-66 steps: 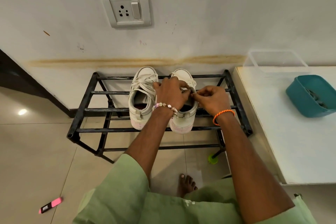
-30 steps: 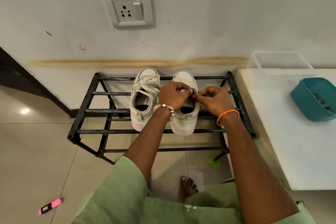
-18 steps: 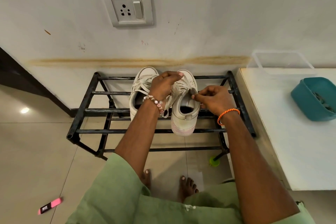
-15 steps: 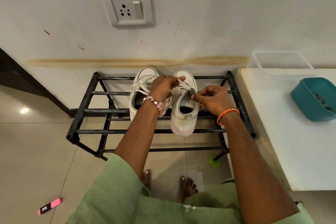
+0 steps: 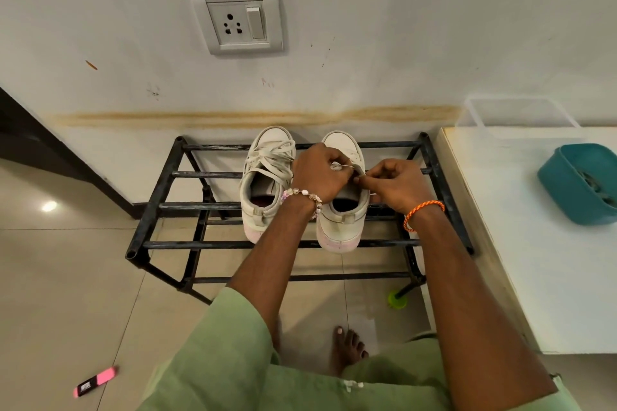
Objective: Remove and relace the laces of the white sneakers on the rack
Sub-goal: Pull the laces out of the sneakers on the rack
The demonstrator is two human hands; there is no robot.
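Two white sneakers stand side by side on the black metal rack (image 5: pixel 157 206), toes toward the wall. The left sneaker (image 5: pixel 263 197) is laced, its laces lying loose over the tongue. Over the right sneaker (image 5: pixel 342 227), both hands work at the lacing area. My left hand (image 5: pixel 317 173) pinches a white lace (image 5: pixel 340 166) above the tongue. My right hand (image 5: pixel 397 185) pinches the lace at the sneaker's right edge, fingertips almost meeting those of the left. The hands hide most of the right sneaker's eyelets.
A white table (image 5: pixel 541 243) stands right of the rack, carrying a teal bowl (image 5: pixel 581 183) and a clear plastic container (image 5: pixel 521 113). A wall socket (image 5: pixel 237 22) is above. On the tiled floor lie a pink object (image 5: pixel 95 380), a green cap (image 5: pixel 397 299), and my bare foot (image 5: pixel 345 347).
My left hand rose toward the toe of the right sneaker, then came back down over the tongue to meet my right hand. The right hand stayed at the sneaker's right edge.
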